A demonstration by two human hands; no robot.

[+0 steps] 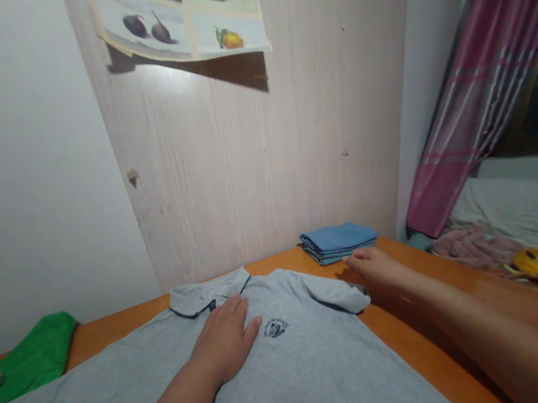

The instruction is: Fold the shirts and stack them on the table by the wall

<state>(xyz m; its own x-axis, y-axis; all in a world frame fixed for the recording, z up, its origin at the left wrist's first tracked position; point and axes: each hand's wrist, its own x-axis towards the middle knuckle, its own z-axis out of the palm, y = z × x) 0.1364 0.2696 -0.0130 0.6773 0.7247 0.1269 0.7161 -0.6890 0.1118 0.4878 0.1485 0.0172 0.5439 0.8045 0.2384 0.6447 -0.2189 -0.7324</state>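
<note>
Clock centred on the dark printed chest emblem [274, 327]; from where I stand, its lettering is too small to read surely. Light-grey, dark-trimmed fabric polo shirt [300, 378] lies spread on the orange table [493, 279], collar towards 11, long axis 11 to 5, one short sleeve towards 2–3. Left hand [229, 339] at 9: flat on shirt, thumb apart from fingers. Right hand [369, 264] at 2, near sleeve and folded blue cloth stack [340, 238]; cannot tell whether its fingertips meet.
</note>
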